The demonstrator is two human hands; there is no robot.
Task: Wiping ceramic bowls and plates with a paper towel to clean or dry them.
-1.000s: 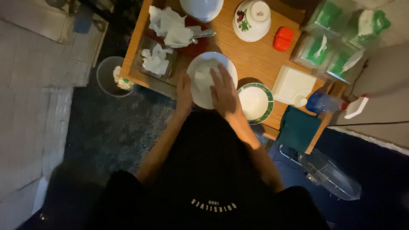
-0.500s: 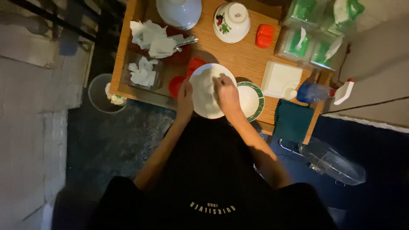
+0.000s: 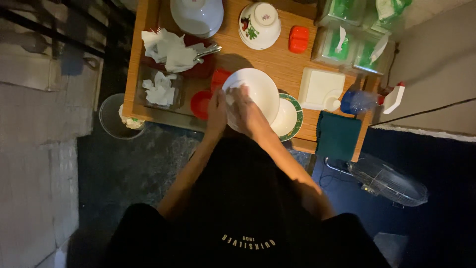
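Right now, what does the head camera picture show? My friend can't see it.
A person's left hand steadies a white plate while the right hand presses on it. The wooden table also holds bowls, crumpled tissues and a green-rimmed plate.

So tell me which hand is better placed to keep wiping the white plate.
Probably the right hand: it lies on the face of the white plate, apparently pressing something pale against it. The left hand grips the plate's left rim, so it seems better kept there to steady the plate.
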